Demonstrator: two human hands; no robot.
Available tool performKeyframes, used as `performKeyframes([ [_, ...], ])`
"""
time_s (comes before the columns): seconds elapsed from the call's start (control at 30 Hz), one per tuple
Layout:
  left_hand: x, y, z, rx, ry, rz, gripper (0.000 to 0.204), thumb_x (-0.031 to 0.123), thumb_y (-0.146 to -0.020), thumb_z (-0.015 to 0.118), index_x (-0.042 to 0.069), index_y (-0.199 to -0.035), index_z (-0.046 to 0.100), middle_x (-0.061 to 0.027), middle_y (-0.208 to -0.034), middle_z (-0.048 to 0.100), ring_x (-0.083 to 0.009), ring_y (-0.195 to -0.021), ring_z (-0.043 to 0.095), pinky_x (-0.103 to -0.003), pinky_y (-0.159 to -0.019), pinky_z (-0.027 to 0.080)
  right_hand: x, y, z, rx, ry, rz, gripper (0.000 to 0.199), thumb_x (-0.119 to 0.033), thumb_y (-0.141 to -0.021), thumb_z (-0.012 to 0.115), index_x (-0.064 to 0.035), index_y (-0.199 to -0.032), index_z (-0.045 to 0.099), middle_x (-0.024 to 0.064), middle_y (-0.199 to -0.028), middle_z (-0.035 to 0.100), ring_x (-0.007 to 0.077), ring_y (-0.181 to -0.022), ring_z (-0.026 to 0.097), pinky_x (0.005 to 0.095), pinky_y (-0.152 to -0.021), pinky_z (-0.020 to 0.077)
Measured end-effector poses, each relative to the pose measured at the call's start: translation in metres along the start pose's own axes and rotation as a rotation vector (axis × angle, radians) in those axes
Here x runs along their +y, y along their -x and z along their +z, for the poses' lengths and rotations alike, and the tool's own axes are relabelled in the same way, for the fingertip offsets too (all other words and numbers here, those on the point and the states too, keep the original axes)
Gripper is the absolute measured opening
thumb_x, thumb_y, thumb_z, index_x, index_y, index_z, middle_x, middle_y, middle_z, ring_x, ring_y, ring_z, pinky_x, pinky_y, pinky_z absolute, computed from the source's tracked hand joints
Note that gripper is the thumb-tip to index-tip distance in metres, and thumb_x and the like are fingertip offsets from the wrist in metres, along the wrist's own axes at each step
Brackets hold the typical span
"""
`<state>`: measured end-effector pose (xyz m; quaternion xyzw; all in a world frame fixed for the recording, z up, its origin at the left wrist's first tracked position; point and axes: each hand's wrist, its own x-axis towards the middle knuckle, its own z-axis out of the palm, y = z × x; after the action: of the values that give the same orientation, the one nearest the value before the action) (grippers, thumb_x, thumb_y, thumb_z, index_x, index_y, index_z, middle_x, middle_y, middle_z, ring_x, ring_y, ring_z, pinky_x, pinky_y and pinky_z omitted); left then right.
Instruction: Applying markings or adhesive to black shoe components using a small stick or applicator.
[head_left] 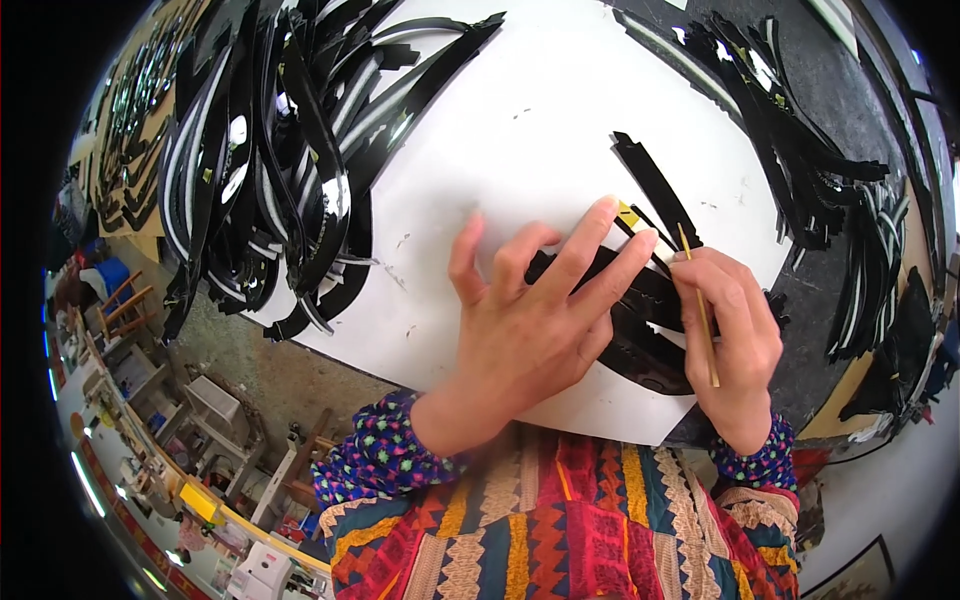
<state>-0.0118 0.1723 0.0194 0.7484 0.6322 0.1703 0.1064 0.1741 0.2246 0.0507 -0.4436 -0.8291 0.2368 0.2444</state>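
Observation:
My left hand [535,320] lies flat with fingers spread on several curved black strips [655,185] that rest on a white board [520,130]. Its fingertips press near a small yellow tab [627,213] on one strip. My right hand [728,335] grips a thin wooden stick [701,310], held like a pen, its upper tip touching the strips just right of the yellow tab. Part of the black pieces is hidden under both hands.
A large heap of glossy black curved strips [270,160] with white stripes covers the board's left side. Another pile of black strips [800,140] lies at the right on a dark surface. Below left, the floor with wooden frames and stools [200,410] shows.

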Motion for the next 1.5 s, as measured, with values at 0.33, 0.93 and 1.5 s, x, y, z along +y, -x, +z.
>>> performKeyframes([
  [0.33,-0.002,0.003,0.005,0.084,0.069,0.01,0.053,0.016,-0.076,0.067,0.03,-0.128,0.067,0.0061,-0.142,0.051,-0.0164,-0.11,0.045,-0.05,-0.112,0.015,-0.004,-0.028,0.009,0.045,-0.497,0.23,0.016,-0.009,-0.102,0.056,0.0057,-0.104,0.063,0.0074,-0.085,0.064,0.0094,-0.065,0.057,0.0226,-0.057,0.0449],
  [0.93,0.001,0.012,0.01,0.119,0.102,0.005,0.047,0.022,-0.075,0.072,0.027,-0.122,0.07,0.005,-0.139,0.054,-0.0173,-0.113,0.045,-0.054,-0.114,0.011,0.009,-0.025,0.033,0.031,-0.384,-0.041,0.014,-0.006,-0.104,0.051,0.005,-0.1,0.06,0.008,-0.084,0.06,0.0087,-0.06,0.053,0.0223,-0.051,0.0422],
  [1.5,0.0,0.01,0.009,0.13,0.091,0.025,0.053,0.017,-0.079,0.069,0.029,-0.131,0.066,0.0051,-0.138,0.053,-0.0169,-0.113,0.043,-0.051,-0.11,0.016,0.003,-0.002,0.022,0.117,0.152,-0.141,0.036,0.013,-0.076,0.073,0.0017,-0.109,0.064,0.0147,-0.091,0.063,0.0292,-0.083,0.062,0.035,-0.067,0.0517],
])
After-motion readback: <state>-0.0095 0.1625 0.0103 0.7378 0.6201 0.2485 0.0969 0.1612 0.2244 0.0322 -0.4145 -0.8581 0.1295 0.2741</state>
